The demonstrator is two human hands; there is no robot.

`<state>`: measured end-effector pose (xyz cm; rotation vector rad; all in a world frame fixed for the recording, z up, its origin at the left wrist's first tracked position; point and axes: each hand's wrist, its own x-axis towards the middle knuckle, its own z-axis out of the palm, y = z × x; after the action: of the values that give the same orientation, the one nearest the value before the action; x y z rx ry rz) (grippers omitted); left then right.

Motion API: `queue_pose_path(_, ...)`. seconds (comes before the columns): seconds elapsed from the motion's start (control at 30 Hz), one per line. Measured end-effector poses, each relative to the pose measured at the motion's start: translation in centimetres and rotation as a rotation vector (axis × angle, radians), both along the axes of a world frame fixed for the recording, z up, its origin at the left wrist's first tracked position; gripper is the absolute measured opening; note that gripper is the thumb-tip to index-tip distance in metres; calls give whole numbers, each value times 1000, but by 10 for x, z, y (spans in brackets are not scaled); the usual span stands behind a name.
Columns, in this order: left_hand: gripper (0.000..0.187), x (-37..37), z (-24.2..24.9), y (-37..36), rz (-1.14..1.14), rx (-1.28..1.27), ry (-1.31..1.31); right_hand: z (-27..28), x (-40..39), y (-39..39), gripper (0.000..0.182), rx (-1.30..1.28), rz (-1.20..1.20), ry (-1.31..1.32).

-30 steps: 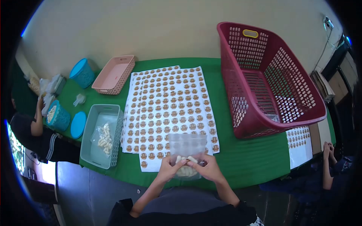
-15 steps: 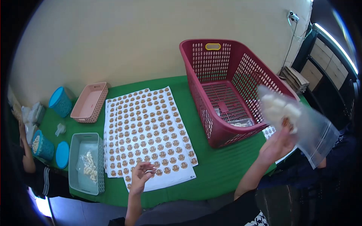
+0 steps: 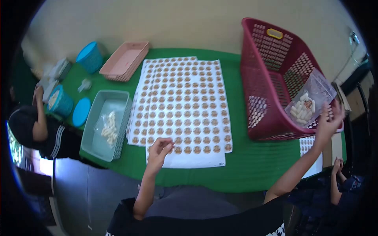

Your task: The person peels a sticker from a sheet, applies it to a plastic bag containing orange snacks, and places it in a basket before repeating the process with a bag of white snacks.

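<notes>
My left hand (image 3: 158, 154) hovers over the lower part of the sticker sheets (image 3: 185, 106), its fingers curled and the thumb drawn close to the index finger. Whatever may be between those fingertips is too small to make out. My right hand (image 3: 330, 120) is at the near right rim of the dark red basket (image 3: 256, 74), fingers spread and slightly blurred. Just beyond those fingers, a clear zip bag (image 3: 321, 88) of whitish, finger-shaped pieces with a round brown sticker lies tilted inside the basket's near end.
Left of the sheets stands a grey-green tray (image 3: 91, 129) with more white pieces. Behind it are a pink tray (image 3: 124, 61), a blue tub (image 3: 89, 58), a filled blue tub (image 3: 61, 103) and a blue lid (image 3: 82, 111). People sit at both sides.
My right hand has carried the zip bag from beside the basket to inside it and opened off it. The view has swung, and my left hand's fingers have drawn closer together.
</notes>
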<state>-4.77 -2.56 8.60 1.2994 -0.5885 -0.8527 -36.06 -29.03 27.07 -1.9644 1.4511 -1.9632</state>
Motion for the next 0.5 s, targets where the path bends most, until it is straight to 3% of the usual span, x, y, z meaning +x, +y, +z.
queue_pose_path(0.03, 21, 2, -5, 2, 14, -13, -41, -2, 2, 7, 50, -90, -97, 48)
queue_pose_path(0.07, 21, 4, -7, 5, 48, 35, -131, -4, 11, 19, 46, -149, 3, -68)
queue_pose_path(0.1, 21, 6, -10, 9, 80, 86, -222, -8, 23, 38, 41, -227, -7, -11)
queue_pose_path(0.17, 20, 13, -20, 18, 189, 182, -360, -32, 50, 74, 31, -322, 105, 41)
queue_pose_path(0.2, 20, 16, -24, 23, 204, 239, -448, -47, 69, 94, 28, -348, 307, 3)
queue_pose_path(0.27, 17, 25, -34, 34, 250, 339, -569, -72, 93, 128, 27, -132, 529, 432)
queue_pose_path(0.37, 21, 38, -54, 51, 219, 380, -609, -135, 139, 154, 22, 242, 917, 487)
queue_pose_path(0.5, 21, 41, -65, 62, 209, 474, -648, -218, 161, 171, 23, 463, 1089, 546)
